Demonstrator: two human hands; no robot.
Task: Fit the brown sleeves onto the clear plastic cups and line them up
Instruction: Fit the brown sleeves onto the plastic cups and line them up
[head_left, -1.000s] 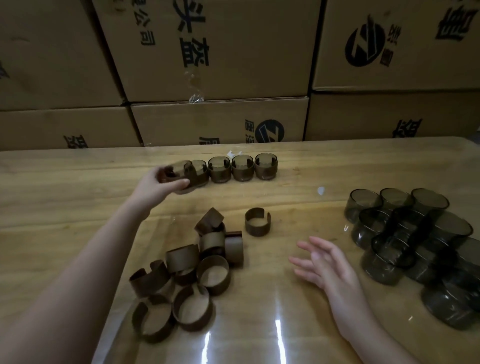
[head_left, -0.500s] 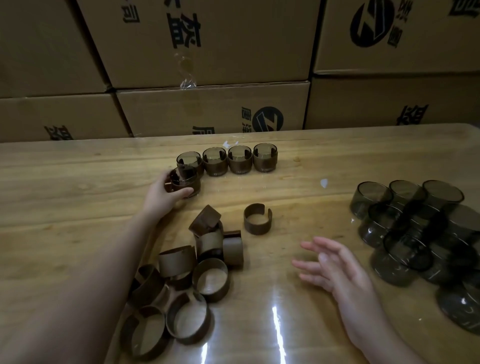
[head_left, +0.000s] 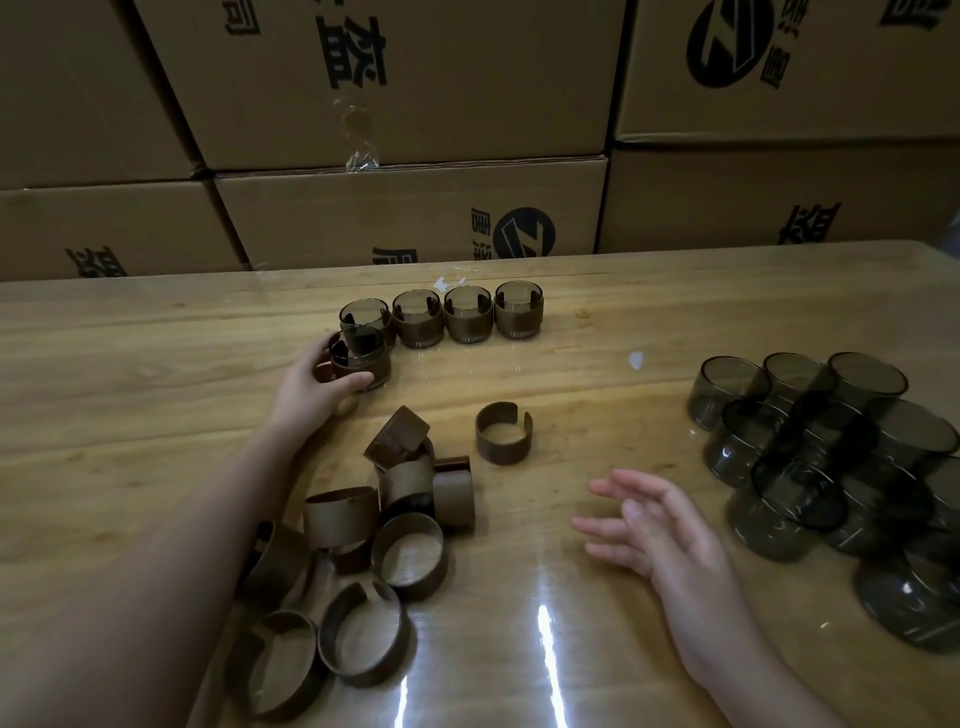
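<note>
- Now your left hand (head_left: 311, 387) grips a sleeved cup (head_left: 359, 364) just near of the far row (head_left: 441, 317); slide it level with the left end.
- Keep it upright.
- Right hand (head_left: 660, 530) hovers open, near the bare cups (head_left: 810, 457).

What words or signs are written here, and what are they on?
"盔", upside down, as far as it can be read: top middle box.
The same character, partly cut off: low left box and low right box.
Round black logo with a Z-like stripe: lower middle box and top right box.
Small characters beside the logos: too blurred to read.
Cups and sleeves: no writing visible.
</note>
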